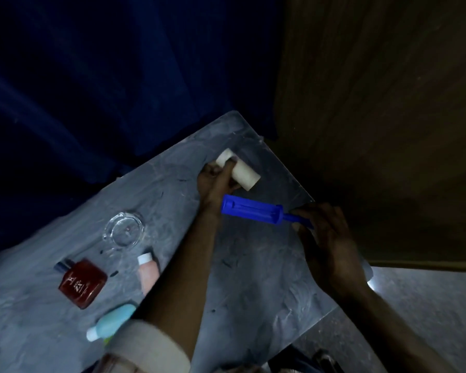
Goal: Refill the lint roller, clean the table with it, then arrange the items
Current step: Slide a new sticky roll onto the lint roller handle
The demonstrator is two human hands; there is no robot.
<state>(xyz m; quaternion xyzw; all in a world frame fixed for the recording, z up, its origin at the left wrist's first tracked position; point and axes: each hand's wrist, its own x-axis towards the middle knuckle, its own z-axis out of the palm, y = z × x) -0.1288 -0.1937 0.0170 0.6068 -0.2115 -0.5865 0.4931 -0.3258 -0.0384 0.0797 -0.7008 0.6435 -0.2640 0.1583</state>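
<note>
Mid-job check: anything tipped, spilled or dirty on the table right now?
Three bottles lie on their sides at the left of the table: the red-brown bottle, pink bottle and pale blue bottle. Dark flecks dot its top. No spill shows. The blue lint roller is bare, its white roll held apart.

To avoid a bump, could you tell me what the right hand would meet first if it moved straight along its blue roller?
Probably the left hand, which grips the white refill roll: the blue lint roller in the right hand points at its wrist. Depth is unclear.
</note>
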